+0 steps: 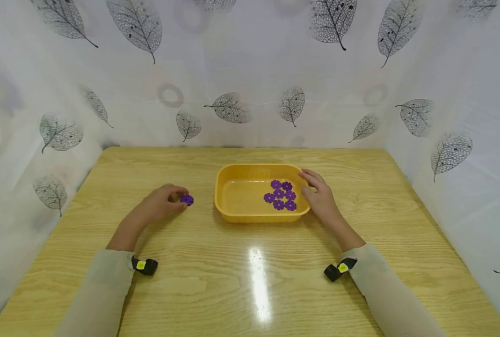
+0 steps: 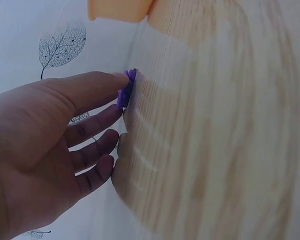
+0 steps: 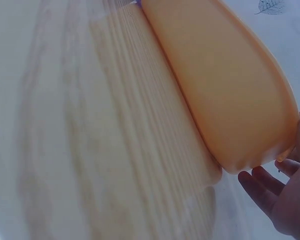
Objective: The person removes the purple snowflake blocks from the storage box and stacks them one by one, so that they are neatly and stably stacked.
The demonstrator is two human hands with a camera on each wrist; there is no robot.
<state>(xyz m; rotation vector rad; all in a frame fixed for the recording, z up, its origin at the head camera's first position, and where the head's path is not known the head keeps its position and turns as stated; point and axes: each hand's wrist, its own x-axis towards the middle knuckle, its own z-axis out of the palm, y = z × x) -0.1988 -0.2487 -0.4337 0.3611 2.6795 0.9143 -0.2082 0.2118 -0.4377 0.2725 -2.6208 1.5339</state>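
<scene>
Left hand (image 1: 160, 204) pinches purple notched disc (image 1: 187, 200) | yellow tray (image 1: 258, 218) lies rightward, long axis left-right | right hand (image 1: 323, 200) grips tray's right end

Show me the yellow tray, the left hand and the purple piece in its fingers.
Yellow tray (image 1: 243, 196): head view, bare floor inside.
Left hand (image 1: 162, 204): head view, back of it.
Purple piece (image 1: 187, 200): head view, top face.

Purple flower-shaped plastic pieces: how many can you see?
8 visible: seven pieces lie in the right half of the yellow rounded plastic tray; one is pinched by the left hand. Others may be hidden underneath.
</scene>
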